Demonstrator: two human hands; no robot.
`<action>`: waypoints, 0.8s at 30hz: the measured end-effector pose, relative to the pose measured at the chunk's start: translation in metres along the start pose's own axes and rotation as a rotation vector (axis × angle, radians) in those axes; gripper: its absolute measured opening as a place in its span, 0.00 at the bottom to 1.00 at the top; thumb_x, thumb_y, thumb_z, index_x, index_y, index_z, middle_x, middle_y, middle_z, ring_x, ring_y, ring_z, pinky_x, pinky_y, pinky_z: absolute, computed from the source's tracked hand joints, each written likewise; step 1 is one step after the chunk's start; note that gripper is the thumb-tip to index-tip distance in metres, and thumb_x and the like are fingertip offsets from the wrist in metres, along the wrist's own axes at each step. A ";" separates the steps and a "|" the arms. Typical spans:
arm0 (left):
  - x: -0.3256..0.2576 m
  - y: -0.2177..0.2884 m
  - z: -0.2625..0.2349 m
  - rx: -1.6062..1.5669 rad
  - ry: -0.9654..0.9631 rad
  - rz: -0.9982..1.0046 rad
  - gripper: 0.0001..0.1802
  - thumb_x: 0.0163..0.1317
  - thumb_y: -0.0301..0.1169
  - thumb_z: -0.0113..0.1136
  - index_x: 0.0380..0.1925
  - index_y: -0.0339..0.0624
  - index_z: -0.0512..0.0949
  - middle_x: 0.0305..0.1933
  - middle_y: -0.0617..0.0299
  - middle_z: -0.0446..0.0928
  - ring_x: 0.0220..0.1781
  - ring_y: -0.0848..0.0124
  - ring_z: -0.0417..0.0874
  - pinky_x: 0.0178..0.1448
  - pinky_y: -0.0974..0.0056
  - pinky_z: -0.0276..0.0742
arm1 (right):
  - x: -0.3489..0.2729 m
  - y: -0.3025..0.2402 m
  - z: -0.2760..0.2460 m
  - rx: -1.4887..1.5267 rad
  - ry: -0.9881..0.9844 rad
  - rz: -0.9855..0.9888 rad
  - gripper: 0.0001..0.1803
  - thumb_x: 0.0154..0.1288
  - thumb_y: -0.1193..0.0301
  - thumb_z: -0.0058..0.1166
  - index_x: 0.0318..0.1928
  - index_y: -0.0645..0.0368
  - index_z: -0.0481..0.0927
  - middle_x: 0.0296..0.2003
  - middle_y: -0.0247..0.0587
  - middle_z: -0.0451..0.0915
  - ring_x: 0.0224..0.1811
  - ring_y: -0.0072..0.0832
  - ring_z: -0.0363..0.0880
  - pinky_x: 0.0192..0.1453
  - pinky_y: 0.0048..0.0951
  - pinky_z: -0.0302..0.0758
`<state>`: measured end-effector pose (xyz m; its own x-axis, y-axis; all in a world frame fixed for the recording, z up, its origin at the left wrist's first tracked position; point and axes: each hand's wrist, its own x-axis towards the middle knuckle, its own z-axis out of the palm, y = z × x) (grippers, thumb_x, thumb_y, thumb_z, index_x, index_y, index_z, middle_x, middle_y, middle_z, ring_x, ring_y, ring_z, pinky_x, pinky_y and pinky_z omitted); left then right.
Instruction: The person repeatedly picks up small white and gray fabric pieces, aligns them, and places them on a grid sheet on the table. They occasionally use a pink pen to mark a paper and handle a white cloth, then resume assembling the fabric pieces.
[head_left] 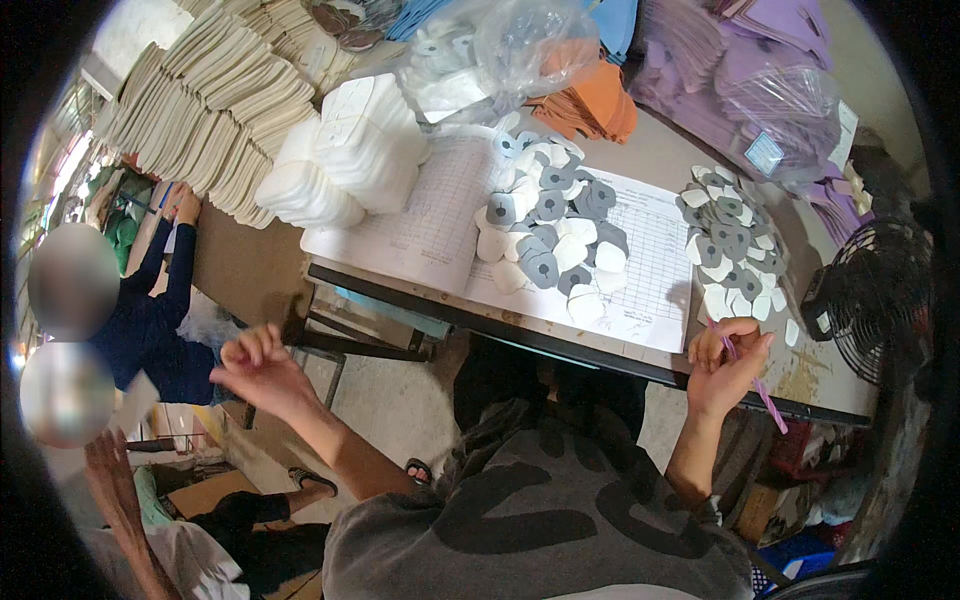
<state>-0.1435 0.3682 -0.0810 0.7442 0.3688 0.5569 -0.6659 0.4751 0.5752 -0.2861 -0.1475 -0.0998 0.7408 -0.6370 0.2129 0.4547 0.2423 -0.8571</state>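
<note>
My right hand [728, 365] is closed around a thin twisted pink-and-white strip [772, 408], at the table's front edge. One end of the strip pokes up past my fingers and the other hangs below the hand. Just beyond it lies a pile of small grey and white cut pieces [735, 235]. My left hand [265, 375] is raised in the air left of the table, fingers loosely curled and thumb apart, with nothing visible in it. A second heap of grey and white pieces [550, 215] covers part of an open ledger [645, 300].
Stacks of white padding [370, 140] and beige sheets [190, 120] stand at the far left. Orange pieces [590, 100], a clear plastic bag [535, 45] and purple bundles [780, 90] lie at the back. A black fan [865, 300] stands right. Two people sit at left, one in dark blue [165, 335].
</note>
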 end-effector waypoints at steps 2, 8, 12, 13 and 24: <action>0.018 -0.026 0.019 0.553 0.384 0.023 0.23 0.82 0.53 0.55 0.39 0.45 0.70 0.40 0.63 0.72 0.42 0.68 0.73 0.52 0.63 0.72 | -0.001 0.004 0.002 -0.105 0.056 -0.003 0.39 0.88 0.39 0.29 0.33 0.60 0.74 0.17 0.31 0.60 0.18 0.22 0.58 0.25 0.28 0.63; 0.071 -0.076 0.108 1.714 -0.098 0.630 0.58 0.50 0.53 0.86 0.76 0.40 0.69 0.65 0.48 0.71 0.64 0.51 0.71 0.74 0.37 0.62 | -0.006 0.006 0.004 -0.306 -0.063 -0.042 0.39 0.90 0.43 0.27 0.33 0.61 0.78 0.21 0.35 0.72 0.20 0.21 0.65 0.25 0.27 0.60; 0.092 -0.118 0.143 1.575 -0.195 0.289 0.54 0.42 0.58 0.88 0.65 0.39 0.77 0.52 0.51 0.73 0.64 0.47 0.73 0.73 0.32 0.60 | -0.008 0.006 0.004 -0.321 -0.037 -0.060 0.40 0.90 0.43 0.27 0.32 0.61 0.79 0.20 0.34 0.71 0.19 0.20 0.66 0.25 0.26 0.60; 0.092 -0.130 0.145 1.591 -0.171 0.341 0.52 0.41 0.59 0.88 0.62 0.38 0.79 0.49 0.52 0.73 0.63 0.47 0.73 0.72 0.32 0.61 | -0.008 0.006 0.004 -0.326 -0.036 -0.061 0.40 0.90 0.43 0.28 0.32 0.61 0.79 0.20 0.34 0.71 0.19 0.20 0.66 0.25 0.26 0.59; 0.103 -0.128 0.146 1.354 -0.079 0.596 0.36 0.44 0.47 0.90 0.35 0.40 0.71 0.38 0.55 0.74 0.43 0.53 0.78 0.52 0.50 0.76 | -0.007 0.002 0.005 -0.206 -0.041 -0.039 0.40 0.88 0.38 0.27 0.40 0.61 0.78 0.19 0.33 0.70 0.20 0.22 0.67 0.25 0.27 0.61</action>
<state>0.0102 0.2292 -0.0099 0.3750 0.1728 0.9108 -0.4393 -0.8320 0.3387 -0.2877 -0.1389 -0.1010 0.7460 -0.6120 0.2625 0.3756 0.0612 -0.9247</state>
